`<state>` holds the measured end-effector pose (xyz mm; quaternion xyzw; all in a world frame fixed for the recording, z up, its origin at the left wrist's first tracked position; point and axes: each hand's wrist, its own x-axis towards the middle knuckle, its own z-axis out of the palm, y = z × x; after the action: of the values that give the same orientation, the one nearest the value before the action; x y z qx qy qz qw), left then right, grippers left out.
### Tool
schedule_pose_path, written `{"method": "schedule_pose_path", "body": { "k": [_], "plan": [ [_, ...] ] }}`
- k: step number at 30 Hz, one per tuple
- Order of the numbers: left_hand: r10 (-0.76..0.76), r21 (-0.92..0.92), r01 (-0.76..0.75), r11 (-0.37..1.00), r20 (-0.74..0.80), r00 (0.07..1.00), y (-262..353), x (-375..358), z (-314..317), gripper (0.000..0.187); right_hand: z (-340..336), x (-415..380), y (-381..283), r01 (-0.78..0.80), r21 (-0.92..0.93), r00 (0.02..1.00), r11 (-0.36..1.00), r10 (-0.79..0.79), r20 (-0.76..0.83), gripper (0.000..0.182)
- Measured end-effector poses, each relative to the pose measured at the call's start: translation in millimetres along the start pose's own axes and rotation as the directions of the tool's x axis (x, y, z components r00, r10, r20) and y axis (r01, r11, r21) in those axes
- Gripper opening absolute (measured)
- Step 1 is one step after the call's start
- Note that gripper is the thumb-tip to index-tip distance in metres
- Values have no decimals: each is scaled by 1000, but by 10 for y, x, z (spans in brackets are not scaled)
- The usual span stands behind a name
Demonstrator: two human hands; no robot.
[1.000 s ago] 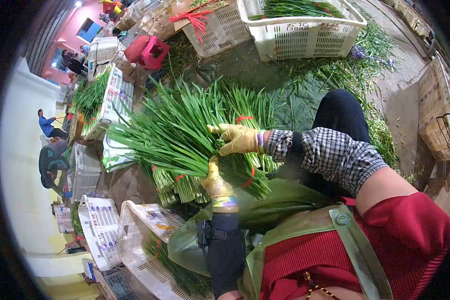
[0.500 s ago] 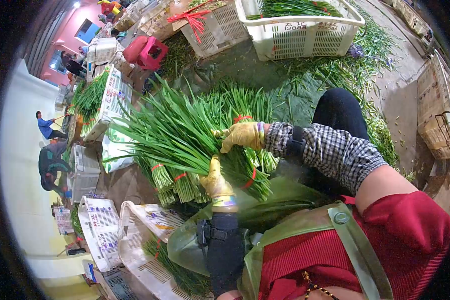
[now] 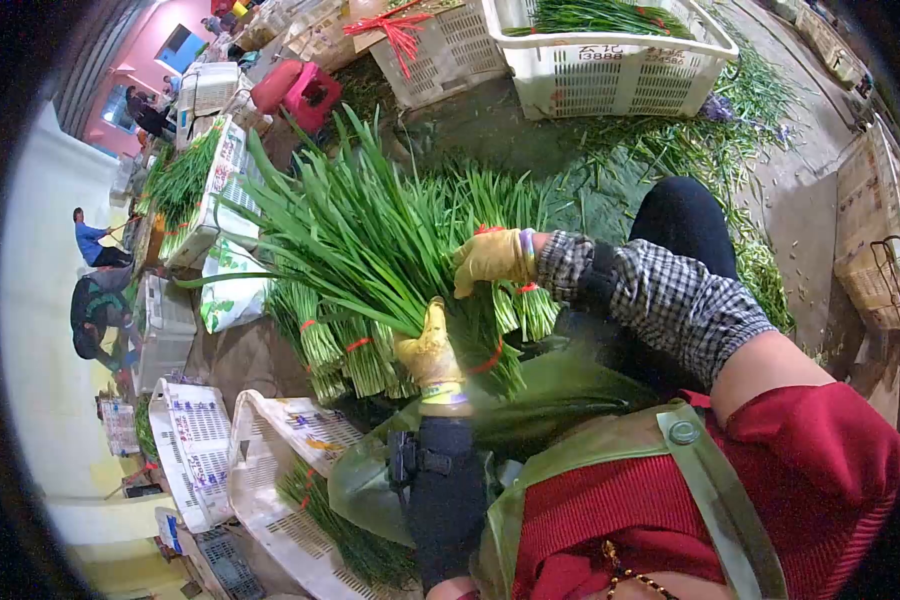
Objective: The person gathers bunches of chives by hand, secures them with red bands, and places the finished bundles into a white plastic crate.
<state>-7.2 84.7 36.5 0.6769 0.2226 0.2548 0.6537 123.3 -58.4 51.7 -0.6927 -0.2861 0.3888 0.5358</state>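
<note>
My left hand (image 3: 432, 358), in a stained yellow glove, is wrapped round the lower part of a big loose bunch of garlic chives (image 3: 355, 240), thumb pointing up. My right hand (image 3: 492, 262), gloved the same way, closes on the bunch's other side, its fingertips pressed into the leaves. The long green leaves fan out to the upper left. Just below my hands, more green leaves with a red tie (image 3: 490, 356) hang over my lap. Tied bunches of chives (image 3: 340, 350) with pale stalks lie on the floor beyond, partly hidden by the held leaves.
A white crate (image 3: 610, 85) with chives stands at the top, beside another crate bearing red ties (image 3: 395, 38). White crates (image 3: 192, 450) sit at lower left, and a pink stool (image 3: 310, 98) farther off. Trimmings (image 3: 750, 220) litter the floor. Other people (image 3: 100, 310) work at left.
The held chives have tipped more upright, their leaves spreading higher. My right hand has shifted slightly right, and its fingers now curl down more against the bunch.
</note>
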Motion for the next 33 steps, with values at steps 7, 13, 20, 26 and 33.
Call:
{"method": "schedule_pose_path", "body": {
  "k": [7,13,20,26,33],
  "plan": [
    [-5,94,4,996,9,1000,-69,56,-95,47,-188,-219,-377,30,35,982,999,-23,-186,40],
    [-110,-63,104,993,-106,988,-137,137,-94,48,-1011,-421,-286,61,-216,853,974,-164,-496,36],
    [-198,-355,142,924,-127,972,-61,161,-96,46,-1302,-626,-148,-649,-638,669,415,-89,-738,45],
    [-242,-430,184,884,-84,967,26,124,-74,43,-1099,-689,-209,-505,-713,675,487,-291,-678,51],
    [-161,-415,144,899,-7,987,9,57,-56,43,-27,-346,-492,431,-824,547,369,-833,-87,43]
  ]
}}
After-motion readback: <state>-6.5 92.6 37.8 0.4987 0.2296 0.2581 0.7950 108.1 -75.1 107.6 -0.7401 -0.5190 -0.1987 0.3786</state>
